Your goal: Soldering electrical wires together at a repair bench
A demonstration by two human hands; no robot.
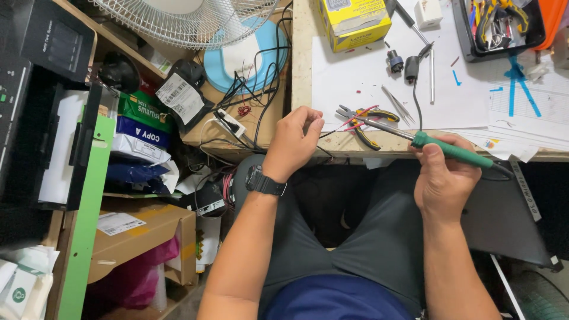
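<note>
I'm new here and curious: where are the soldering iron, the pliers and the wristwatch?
soldering iron [453, 150], head view, green handle.
pliers [367, 135], head view, yellow-black handle.
wristwatch [265, 183], head view, black strap.

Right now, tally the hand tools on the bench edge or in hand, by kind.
Soldering iron, green grip, in the right hand: 1
Pliers, yellow and black handles: 1
Tweezers: 1
Screwdriver, dark handle: 1
Total: 4
The left hand pinches thin wires, not a tool. Tools in the black tray are too jumbled to count.
</note>
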